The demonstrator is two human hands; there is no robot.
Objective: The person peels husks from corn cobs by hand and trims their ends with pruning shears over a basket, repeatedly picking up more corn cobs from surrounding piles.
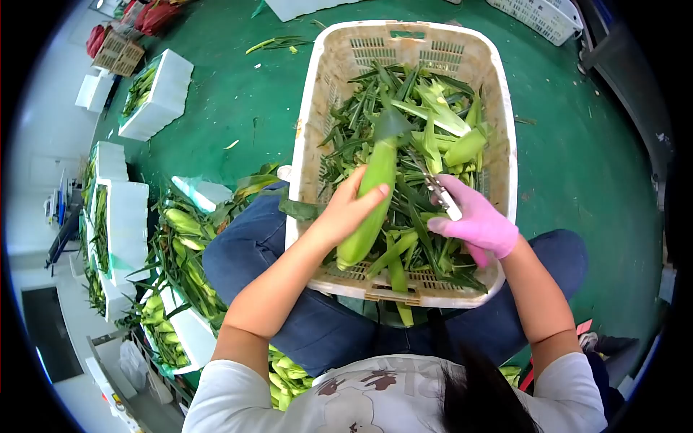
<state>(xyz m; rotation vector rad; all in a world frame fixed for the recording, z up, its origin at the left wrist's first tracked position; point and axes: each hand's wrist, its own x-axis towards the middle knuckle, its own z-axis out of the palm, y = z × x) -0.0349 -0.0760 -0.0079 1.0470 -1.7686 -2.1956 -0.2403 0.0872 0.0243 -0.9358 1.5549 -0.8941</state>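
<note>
My bare left hand [350, 209] is wrapped round a green ear of corn [368, 209] in its husk. The ear is tilted, with its leafy tip pointing away from me over the crate. In a pink glove, my right hand [473, 216] is closed on a blade tool with a white handle [447, 202]. Its narrow metal blade points toward the husks, and I cannot tell whether it is a knife or shears. Below both hands, the white plastic crate [507, 144] holds a heap of cut green husks and leaves [361, 108].
Unhusked corn ears [188, 238] lie piled at my left, beside a foam box of corn [180, 317]. More foam boxes [162, 94] line the left side. A white basket [541, 18] stands at the far right. Leaf scraps [278, 43] lie on the green floor [231, 86].
</note>
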